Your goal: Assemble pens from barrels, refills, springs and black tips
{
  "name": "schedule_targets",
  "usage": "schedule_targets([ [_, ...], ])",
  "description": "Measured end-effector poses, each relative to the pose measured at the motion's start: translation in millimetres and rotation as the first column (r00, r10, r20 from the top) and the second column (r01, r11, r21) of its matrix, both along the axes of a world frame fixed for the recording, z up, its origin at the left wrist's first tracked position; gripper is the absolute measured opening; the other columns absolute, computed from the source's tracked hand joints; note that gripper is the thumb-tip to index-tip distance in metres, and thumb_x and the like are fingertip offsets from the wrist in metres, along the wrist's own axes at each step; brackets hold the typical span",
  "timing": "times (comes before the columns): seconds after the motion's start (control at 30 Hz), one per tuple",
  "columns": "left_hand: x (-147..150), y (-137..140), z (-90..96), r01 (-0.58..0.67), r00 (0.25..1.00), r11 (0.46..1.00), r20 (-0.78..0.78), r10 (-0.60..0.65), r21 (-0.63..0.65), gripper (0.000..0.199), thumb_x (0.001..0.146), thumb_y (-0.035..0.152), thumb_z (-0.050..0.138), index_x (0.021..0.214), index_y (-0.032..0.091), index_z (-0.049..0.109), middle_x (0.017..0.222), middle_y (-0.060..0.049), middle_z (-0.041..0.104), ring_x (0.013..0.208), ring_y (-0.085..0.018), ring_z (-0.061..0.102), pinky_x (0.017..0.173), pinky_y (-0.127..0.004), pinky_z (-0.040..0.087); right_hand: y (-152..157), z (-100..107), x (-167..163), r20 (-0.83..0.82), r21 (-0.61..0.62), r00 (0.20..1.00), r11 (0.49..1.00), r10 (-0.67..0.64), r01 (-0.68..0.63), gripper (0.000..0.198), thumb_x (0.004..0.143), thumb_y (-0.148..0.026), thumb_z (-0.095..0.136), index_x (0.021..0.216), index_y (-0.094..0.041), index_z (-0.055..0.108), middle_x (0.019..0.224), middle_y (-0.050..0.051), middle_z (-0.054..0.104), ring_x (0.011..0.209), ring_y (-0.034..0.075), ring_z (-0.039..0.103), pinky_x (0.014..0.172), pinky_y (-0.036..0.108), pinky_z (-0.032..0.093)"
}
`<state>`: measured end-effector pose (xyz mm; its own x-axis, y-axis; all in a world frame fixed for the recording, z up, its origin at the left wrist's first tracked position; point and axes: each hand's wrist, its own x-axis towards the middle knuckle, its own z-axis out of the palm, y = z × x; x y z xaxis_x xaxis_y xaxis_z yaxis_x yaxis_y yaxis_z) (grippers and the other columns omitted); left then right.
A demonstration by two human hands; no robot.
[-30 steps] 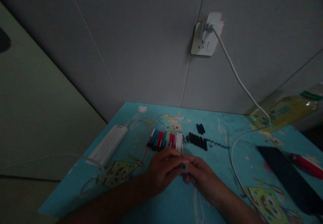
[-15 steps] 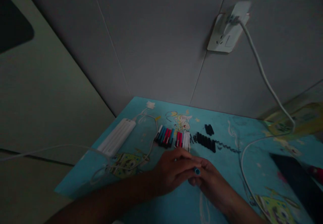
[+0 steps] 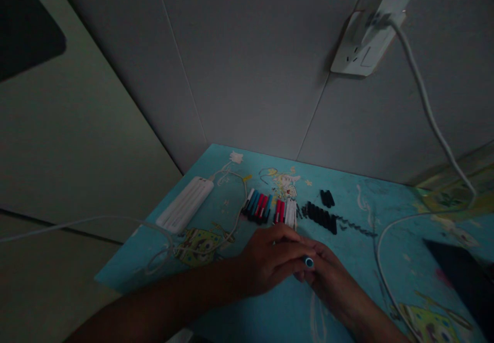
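Note:
Near the front of the table, my left hand and my right hand are pressed together with fingers closed around a blue pen barrel. Only its round, hollow end shows; the fingers hide the rest. Just beyond my hands lies a row of blue, red and white pen pieces with dark ends. Beside it are a few red barrels and thin white pen refills. Further right come a row of black caps, a trail of small black parts and a few separate black pieces.
A white power strip with a looping cable lies at the table's left. From the wall socket a white cable hangs down onto the cartoon-patterned blue tablecloth. A dark flat object lies at right.
The view has shifted slightly, so everything sits a little differently in the picture. My hands keep the same hold on the blue barrel, whose hollow end shows a bit more clearly.

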<state>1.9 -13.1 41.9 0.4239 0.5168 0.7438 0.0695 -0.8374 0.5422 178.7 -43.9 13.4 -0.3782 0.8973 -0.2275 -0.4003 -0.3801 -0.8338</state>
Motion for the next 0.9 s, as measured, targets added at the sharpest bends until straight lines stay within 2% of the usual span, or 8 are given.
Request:
schedule_targets([
  [0.2, -2, 1, -1.0, 0.013, 1.0, 0.996, 0.025, -0.011, -0.084, 0.023, 0.092, 0.016, 0.062, 0.114, 0.015, 0.066, 0.099, -0.01, 0.065, 0.087, -0.016, 0.065, 0.075, -0.028, 0.057, 0, 6, 2, 0.01, 0.004, 0.999, 0.999, -0.046, 0.046, 0.028, 0.095, -0.039, 0.058, 0.09, -0.015, 0.071, 0.072, 0.003, 0.057, 0.066, 0.014, 0.051, 0.062, 0.028, 0.041],
  [0.3, -1, 3, -1.8, -0.057, 0.995, 0.979, 0.071, 0.072, -0.195, 0.019, 0.091, 0.017, 0.064, 0.108, 0.016, 0.069, 0.095, -0.007, 0.064, 0.083, -0.015, 0.063, 0.074, -0.026, 0.055, 1, 8, 5, 0.077, 0.098, 0.996, 0.995, -0.039, 0.032, 0.03, 0.097, -0.038, 0.052, 0.091, -0.016, 0.072, 0.07, 0.003, 0.06, 0.068, 0.016, 0.055, 0.067, 0.031, 0.044],
  [0.4, 0, 6, -4.2, -0.117, 0.983, 0.942, 0.095, 0.154, -0.316, 0.015, 0.091, 0.023, 0.064, 0.103, 0.018, 0.071, 0.094, -0.006, 0.064, 0.08, -0.014, 0.062, 0.073, -0.026, 0.053, 3, 6, 10, 0.22, 0.216, 0.974, 0.976, -0.045, -0.003, 0.026, 0.095, -0.037, 0.057, 0.105, -0.018, 0.072, 0.072, 0.003, 0.065, 0.068, 0.017, 0.058, 0.069, 0.033, 0.045],
  [0.5, 2, 9, -7.3, -0.085, 0.979, 0.867, 0.122, 0.165, -0.492, 0.019, 0.094, 0.031, 0.06, 0.104, 0.018, 0.07, 0.095, -0.006, 0.063, 0.069, -0.011, 0.059, 0.061, -0.023, 0.05, 5, 3, 12, 0.305, 0.271, 0.95, 0.962, -0.067, -0.019, 0.03, 0.094, -0.039, 0.06, 0.113, -0.019, 0.071, 0.079, 0.005, 0.07, 0.067, 0.017, 0.06, 0.068, 0.032, 0.046],
  [0.6, 4, 13, -10.0, 0.017, 0.968, 0.724, 0.192, 0.16, -0.69, 0.025, 0.097, 0.037, 0.055, 0.104, 0.015, 0.065, 0.074, 0.0, 0.059, 0.052, -0.007, 0.05, 0.047, -0.019, 0.04, 6, 0, 11, 0.306, 0.274, 0.945, 0.961, -0.113, 0.026, 0.032, 0.094, -0.042, 0.058, 0.111, -0.019, 0.073, 0.084, 0.007, 0.072, 0.064, 0.016, 0.06, 0.064, 0.032, 0.047],
  [0.7, 4, 18, -11.8, 0.089, 0.959, 0.637, 0.239, 0.153, -0.766, 0.029, 0.098, 0.04, 0.052, 0.104, 0.014, 0.061, 0.062, 0.004, 0.054, 0.05, -0.008, 0.049, 0.049, -0.02, 0.04, 6, -2, 12, 0.323, 0.263, 0.936, 0.963, -0.14, 0.054, 0.028, 0.092, -0.04, 0.062, 0.108, -0.02, 0.075, 0.088, 0.007, 0.073, 0.062, 0.014, 0.059, 0.061, 0.03, 0.047],
  [0.8, 3, 21, -12.2, 0.02, 0.957, 0.664, 0.207, 0.204, -0.747, 0.027, 0.098, 0.04, 0.051, 0.102, 0.015, 0.061, 0.073, 0.001, 0.058, 0.065, -0.011, 0.056, 0.062, -0.022, 0.046, 7, 1, 17, 0.323, 0.282, 0.929, 0.955, -0.18, 0.087, 0.028, 0.093, -0.034, 0.058, 0.113, -0.021, 0.073, 0.092, 0.007, 0.074, 0.067, 0.016, 0.061, 0.067, 0.032, 0.048],
  [0.9, 2, 23, -11.7, -0.108, 0.953, 0.709, 0.131, 0.273, -0.696, 0.024, 0.1, 0.038, 0.049, 0.1, 0.016, 0.06, 0.085, -0.001, 0.059, 0.078, -0.013, 0.057, 0.073, -0.024, 0.046, 7, 8, 26, 0.25, 0.331, 0.932, 0.928, -0.261, 0.171, 0.034, 0.094, -0.03, 0.051, 0.123, -0.021, 0.069, 0.109, 0.01, 0.073, 0.082, 0.02, 0.066, 0.086, 0.04, 0.047],
])
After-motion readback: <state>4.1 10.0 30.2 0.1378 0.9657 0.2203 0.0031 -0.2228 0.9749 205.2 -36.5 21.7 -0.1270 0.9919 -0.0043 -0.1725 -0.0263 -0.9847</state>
